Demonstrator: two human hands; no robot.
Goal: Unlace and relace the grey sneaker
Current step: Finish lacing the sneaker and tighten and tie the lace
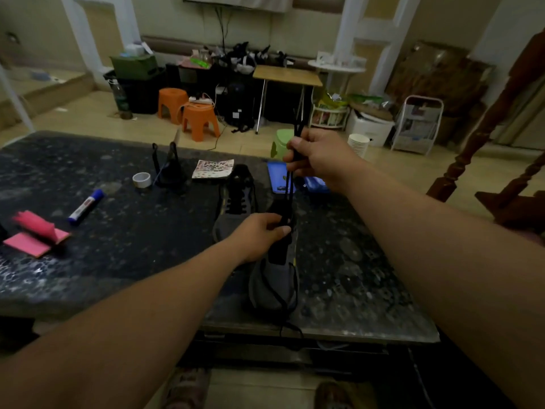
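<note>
A grey sneaker (272, 286) lies on the dark speckled table (118, 246), its toe toward the near edge. My left hand (259, 233) grips the sneaker at its tongue and eyelet area. My right hand (315, 156) is raised above it and pinches the black lace (289, 190), which runs taut from the shoe up through my fingers, its ends sticking out above my fist. A slack length of lace trails over the toe and off the table's front edge. A second grey sneaker (236, 202) lies just behind, laced.
On the table: a blue marker (86, 206), pink sticky notes (35, 234), a tape roll (142, 180), a black stand (171, 169), a patterned card (213, 169) and a blue object (278, 180). Orange stools (200, 121) and clutter stand on the floor beyond. A wooden chair (501, 160) is at the right.
</note>
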